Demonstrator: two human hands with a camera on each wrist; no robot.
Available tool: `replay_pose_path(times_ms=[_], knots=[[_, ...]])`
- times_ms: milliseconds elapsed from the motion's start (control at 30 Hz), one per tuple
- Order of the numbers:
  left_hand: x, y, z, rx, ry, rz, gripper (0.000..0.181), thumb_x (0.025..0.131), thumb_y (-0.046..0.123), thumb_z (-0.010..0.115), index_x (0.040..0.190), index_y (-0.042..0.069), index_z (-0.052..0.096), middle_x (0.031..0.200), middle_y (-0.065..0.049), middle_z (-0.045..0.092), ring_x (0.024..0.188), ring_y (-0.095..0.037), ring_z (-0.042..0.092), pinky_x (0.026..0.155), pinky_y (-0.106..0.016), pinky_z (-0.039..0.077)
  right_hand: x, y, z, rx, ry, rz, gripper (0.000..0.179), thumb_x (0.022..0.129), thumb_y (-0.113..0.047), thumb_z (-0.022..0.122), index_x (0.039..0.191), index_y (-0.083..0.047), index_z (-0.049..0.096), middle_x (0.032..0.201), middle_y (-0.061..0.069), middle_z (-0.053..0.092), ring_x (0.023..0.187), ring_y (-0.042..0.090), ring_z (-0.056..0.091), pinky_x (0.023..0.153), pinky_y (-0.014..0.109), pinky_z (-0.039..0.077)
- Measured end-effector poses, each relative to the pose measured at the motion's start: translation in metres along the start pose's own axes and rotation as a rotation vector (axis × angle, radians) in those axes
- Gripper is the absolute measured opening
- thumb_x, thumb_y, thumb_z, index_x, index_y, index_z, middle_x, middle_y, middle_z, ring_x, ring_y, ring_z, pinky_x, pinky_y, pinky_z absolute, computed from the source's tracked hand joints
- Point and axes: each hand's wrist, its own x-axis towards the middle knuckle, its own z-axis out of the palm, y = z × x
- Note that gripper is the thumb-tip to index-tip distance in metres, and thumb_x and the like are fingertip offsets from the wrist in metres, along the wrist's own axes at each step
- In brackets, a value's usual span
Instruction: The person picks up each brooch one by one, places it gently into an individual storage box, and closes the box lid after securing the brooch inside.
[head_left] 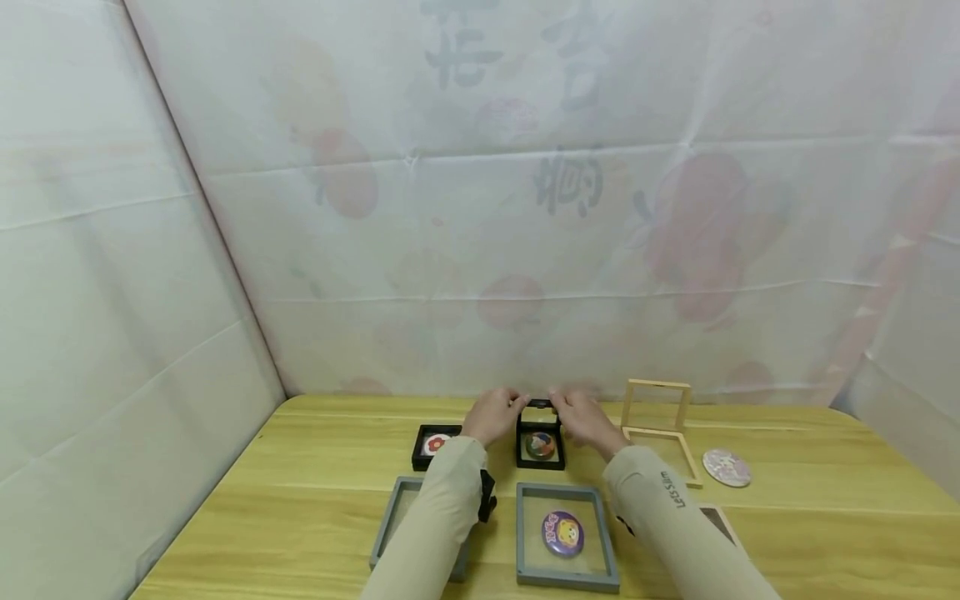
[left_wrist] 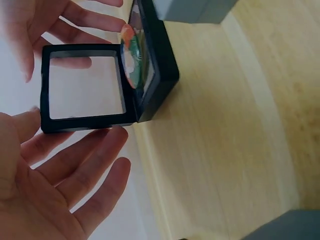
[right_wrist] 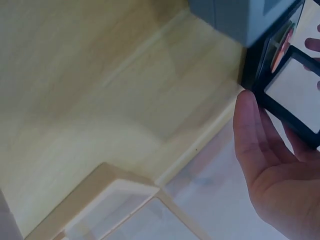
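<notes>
A small black display frame [head_left: 527, 460] stands hinged open near the back of the table, its lid raised upright. In its lower half lies a round badge [head_left: 540, 445] in orange, green and dark tones. My left hand [head_left: 491, 415] holds the raised lid at its left upper corner, and the left wrist view shows the thumb at the lid's edge [left_wrist: 45, 90] with fingers along its side. On the opposite corner, my right hand [head_left: 588, 421] grips the lid; in the right wrist view its fingers [right_wrist: 246, 120] lie along the black edge, the thumb hidden.
Left of it sits a black frame [head_left: 417, 450] with a red-flower badge. In front lie a grey frame [head_left: 525, 533] with a purple bear badge and another grey frame [head_left: 386, 521] under my left sleeve. Rightward are an open wooden frame [head_left: 686, 457] and a pale round badge [head_left: 726, 467].
</notes>
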Motion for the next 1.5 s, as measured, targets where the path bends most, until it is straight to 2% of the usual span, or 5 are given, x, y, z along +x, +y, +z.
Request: replay_pose_path(times_ms=[133,367,700,933,1500], knots=[[0.0,-0.005,-0.001,-0.042,-0.071,0.026,0.036,0.109,0.026,0.049,0.119,-0.002,0.071,0.083,-0.017,0.066,0.053,-0.017,0.043,0.055,-0.032,0.04,0.001,0.0,0.001,-0.007,-0.033,-0.03,0.048,0.112,-0.026,0.039,0.128,0.015,0.058,0.09,0.023,0.061,0.06,0.024,0.053,0.063,0.044,0.058],[-0.006,-0.013,-0.011,-0.18,-0.291,-0.088,0.054,0.111,0.036,0.04,0.146,-0.004,0.049,0.143,-0.025,0.053,0.13,-0.041,0.052,0.106,-0.055,0.042,0.003,0.007,-0.001,0.073,-0.157,0.01,0.056,0.111,-0.031,0.04,0.145,0.013,0.044,0.089,0.027,0.061,0.059,0.021,0.051,0.058,0.04,0.053],[-0.004,-0.01,-0.018,-0.141,-0.378,-0.107,0.057,0.111,0.037,0.039,0.148,-0.006,0.045,0.136,-0.028,0.056,0.132,-0.043,0.049,0.108,-0.056,0.04,0.005,0.018,-0.008,0.113,-0.232,0.029,0.057,0.11,-0.039,0.043,0.14,0.008,0.053,0.058,0.001,0.035,0.047,0.011,0.025,0.054,0.032,0.04],[-0.005,-0.012,-0.02,-0.108,-0.396,-0.116,0.055,0.11,0.038,0.042,0.148,-0.001,0.048,0.141,-0.023,0.054,0.132,-0.04,0.05,0.111,-0.055,0.037,0.003,0.023,-0.011,0.097,-0.25,-0.037,0.045,0.108,-0.037,0.049,0.098,0.005,0.059,0.064,0.007,0.043,0.051,0.012,0.031,0.051,0.031,0.032],[-0.009,-0.013,-0.021,-0.084,-0.407,-0.104,0.053,0.109,0.04,0.046,0.145,0.002,0.054,0.139,-0.018,0.057,0.113,-0.033,0.062,0.108,-0.054,0.039,0.0,0.027,-0.013,0.113,-0.282,-0.036,0.04,0.106,-0.035,0.053,0.107,0.004,0.06,0.088,0.016,0.056,0.077,0.025,0.051,0.061,0.036,0.045]])
